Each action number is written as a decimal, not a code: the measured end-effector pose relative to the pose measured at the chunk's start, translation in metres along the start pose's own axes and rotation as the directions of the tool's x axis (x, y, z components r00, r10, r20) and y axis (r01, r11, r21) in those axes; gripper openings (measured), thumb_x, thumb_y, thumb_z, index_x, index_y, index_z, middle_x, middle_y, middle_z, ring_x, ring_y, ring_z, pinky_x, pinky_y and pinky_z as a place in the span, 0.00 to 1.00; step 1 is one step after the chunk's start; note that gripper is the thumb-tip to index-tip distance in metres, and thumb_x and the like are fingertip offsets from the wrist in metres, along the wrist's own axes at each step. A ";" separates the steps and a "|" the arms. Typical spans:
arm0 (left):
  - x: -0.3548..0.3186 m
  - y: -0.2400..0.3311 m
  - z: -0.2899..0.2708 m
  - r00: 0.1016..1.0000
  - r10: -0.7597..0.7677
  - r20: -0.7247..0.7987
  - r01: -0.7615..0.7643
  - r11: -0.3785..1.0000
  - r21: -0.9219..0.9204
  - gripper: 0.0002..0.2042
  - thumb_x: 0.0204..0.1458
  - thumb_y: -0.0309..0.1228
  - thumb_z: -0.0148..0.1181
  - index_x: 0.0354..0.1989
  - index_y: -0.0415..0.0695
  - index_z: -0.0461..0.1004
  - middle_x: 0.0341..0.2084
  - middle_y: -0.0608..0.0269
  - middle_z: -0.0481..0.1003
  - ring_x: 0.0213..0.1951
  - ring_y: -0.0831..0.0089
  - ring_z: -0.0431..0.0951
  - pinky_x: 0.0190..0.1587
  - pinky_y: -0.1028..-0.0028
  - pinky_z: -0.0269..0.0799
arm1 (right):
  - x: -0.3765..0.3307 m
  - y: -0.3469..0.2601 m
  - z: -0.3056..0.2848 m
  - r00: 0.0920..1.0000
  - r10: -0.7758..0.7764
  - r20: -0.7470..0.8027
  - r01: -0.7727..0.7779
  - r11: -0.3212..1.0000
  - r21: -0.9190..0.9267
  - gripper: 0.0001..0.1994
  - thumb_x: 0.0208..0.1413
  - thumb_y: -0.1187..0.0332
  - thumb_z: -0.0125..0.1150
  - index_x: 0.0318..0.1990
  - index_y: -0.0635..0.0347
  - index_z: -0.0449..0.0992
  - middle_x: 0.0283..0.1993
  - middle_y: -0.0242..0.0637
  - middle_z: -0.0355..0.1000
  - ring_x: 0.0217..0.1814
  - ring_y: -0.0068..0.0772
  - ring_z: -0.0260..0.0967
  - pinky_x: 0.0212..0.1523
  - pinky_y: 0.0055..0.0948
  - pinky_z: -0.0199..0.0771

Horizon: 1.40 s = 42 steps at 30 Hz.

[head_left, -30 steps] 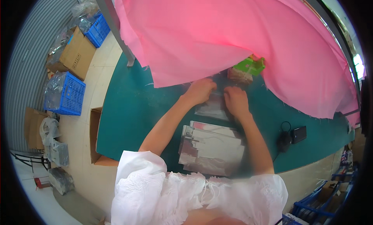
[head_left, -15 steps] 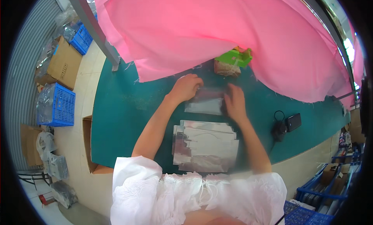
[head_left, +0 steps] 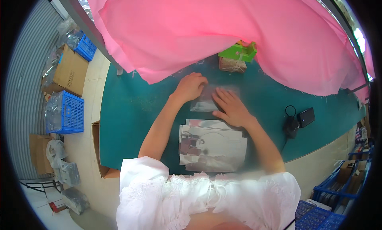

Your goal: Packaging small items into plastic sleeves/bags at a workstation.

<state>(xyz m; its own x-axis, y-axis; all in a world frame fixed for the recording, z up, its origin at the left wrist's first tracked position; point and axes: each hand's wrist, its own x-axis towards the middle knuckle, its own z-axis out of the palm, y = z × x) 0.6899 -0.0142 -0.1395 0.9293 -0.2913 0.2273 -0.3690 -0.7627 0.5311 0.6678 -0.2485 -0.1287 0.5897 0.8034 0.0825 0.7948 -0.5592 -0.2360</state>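
A small clear plastic bag (head_left: pixel 202 106) lies flat on the green table (head_left: pixel 131 122). My left hand (head_left: pixel 191 87) is at the bag's far left corner, its fingers curled and pinched together on the film. Palm down, my right hand (head_left: pixel 234 108) presses on the right part of the bag with its fingers stretched out and the thumb apart. Closer to me sits a stack of silvery flat sheets or pouches (head_left: pixel 215 148), loosely piled with uneven edges. Neither hand touches this stack.
Pink cloth (head_left: pixel 191 31) hangs over the table's far side. Beneath its edge stands a green plastic holder (head_left: pixel 238 53) on a brown block (head_left: pixel 232 65). At right lie a black device (head_left: pixel 306 117) and a cabled black object (head_left: pixel 291 127). Blue crates (head_left: pixel 71 112) and cartons (head_left: pixel 71 71) stand left.
My right hand has moved inward from the bag's right edge and now lies flat over it. My left hand has stayed at the far left corner. The view has shifted slightly.
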 end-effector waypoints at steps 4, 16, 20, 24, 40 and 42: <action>-0.001 0.005 -0.005 0.998 0.007 0.062 -0.010 0.999 0.044 0.12 0.44 0.25 0.57 0.40 0.45 0.75 0.33 0.59 0.71 0.41 0.59 0.72 0.43 0.63 0.70 | 0.000 -0.004 -0.011 1.000 0.019 0.010 -0.020 0.992 0.124 0.29 0.59 0.50 0.49 0.62 0.59 0.60 0.67 0.50 0.54 0.69 0.49 0.49 0.70 0.45 0.41; -0.058 0.098 -0.087 0.992 0.122 0.018 -0.119 0.989 -0.091 0.19 0.48 0.26 0.58 0.52 0.45 0.71 0.43 0.57 0.69 0.47 0.58 0.69 0.48 0.66 0.67 | -0.077 -0.124 -0.056 0.925 -0.326 0.197 0.280 0.932 0.229 0.31 0.46 0.61 0.63 0.58 0.63 0.63 0.65 0.56 0.52 0.69 0.53 0.47 0.66 0.48 0.50; -0.088 0.115 -0.098 0.995 0.061 0.078 -0.044 0.977 -0.207 0.17 0.48 0.25 0.59 0.49 0.44 0.74 0.41 0.58 0.72 0.44 0.61 0.71 0.46 0.68 0.68 | -0.077 -0.120 -0.054 0.912 -0.354 0.208 0.312 0.927 0.209 0.31 0.46 0.63 0.64 0.58 0.63 0.63 0.67 0.56 0.49 0.71 0.54 0.44 0.68 0.50 0.45; -0.106 0.117 -0.099 0.995 -0.049 0.091 0.080 0.924 -0.374 0.15 0.47 0.22 0.58 0.46 0.43 0.76 0.36 0.59 0.75 0.41 0.65 0.73 0.43 0.71 0.69 | -0.070 -0.097 -0.061 0.845 -0.413 0.340 0.276 0.881 0.385 0.32 0.50 0.64 0.62 0.63 0.57 0.58 0.70 0.52 0.43 0.74 0.49 0.36 0.71 0.49 0.38; -0.061 0.169 -0.118 0.868 0.188 -0.459 -0.108 0.975 0.196 0.27 0.45 0.40 0.64 0.53 0.41 0.70 0.42 0.57 0.74 0.49 0.56 0.69 0.53 0.63 0.61 | -0.060 -0.068 -0.118 0.883 0.376 -0.280 0.158 0.323 0.933 0.04 0.50 0.82 0.53 0.32 0.72 0.75 0.35 0.46 0.75 0.31 0.32 0.75 0.32 0.27 0.76; -0.057 0.165 -0.114 0.917 0.112 -0.383 -0.123 0.992 -0.006 0.31 0.42 0.38 0.67 0.56 0.42 0.68 0.38 0.59 0.74 0.49 0.59 0.68 0.55 0.64 0.58 | -0.059 -0.067 -0.116 0.894 0.390 -0.221 0.156 0.192 0.969 0.04 0.50 0.82 0.54 0.32 0.71 0.75 0.35 0.46 0.75 0.31 0.32 0.75 0.32 0.27 0.76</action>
<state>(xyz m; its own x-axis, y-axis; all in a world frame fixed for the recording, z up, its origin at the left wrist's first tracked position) 0.5739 -0.0574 0.0285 0.8036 -0.1308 0.5806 -0.4808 -0.7175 0.5040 0.5967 -0.2820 -0.0050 0.8687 0.4551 0.1956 0.1051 0.2164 -0.9706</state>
